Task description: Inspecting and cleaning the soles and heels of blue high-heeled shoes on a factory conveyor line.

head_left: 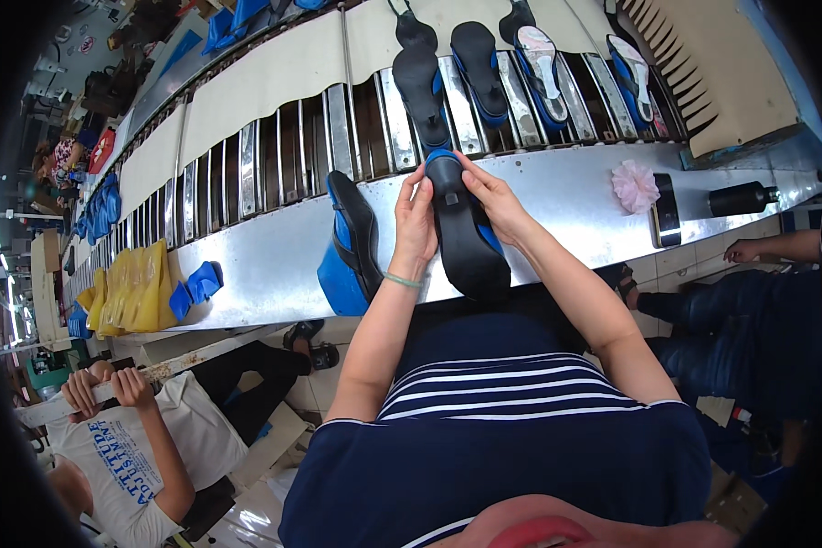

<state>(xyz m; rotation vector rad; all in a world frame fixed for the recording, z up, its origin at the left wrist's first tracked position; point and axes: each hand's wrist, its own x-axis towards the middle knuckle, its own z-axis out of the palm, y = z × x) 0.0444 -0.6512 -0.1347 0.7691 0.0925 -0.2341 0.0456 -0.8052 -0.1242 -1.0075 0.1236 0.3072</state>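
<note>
My left hand (415, 222) and my right hand (497, 198) are closed on the two sides of a black-soled shoe (466, 239), near its heel end. Its sole faces up and its toe points toward me. Blue shows along its edge and at the heel. Beside my left wrist, a black thong sandal (361, 228) with a blue block under it rests on the metal ledge. Just beyond my fingertips, another black-soled shoe (418, 87) lies sole up on the slatted conveyor, close to the heel of the held one.
More shoes, a black-soled one (479, 73) and two with pale undersides (541, 75) (632, 84), lie on the conveyor (247, 164). Rightward are a pink scrunchie (635, 186), a phone (666, 210) and a black bottle (742, 199). Yellow plastic (137, 290) hangs left. People sit on both sides.
</note>
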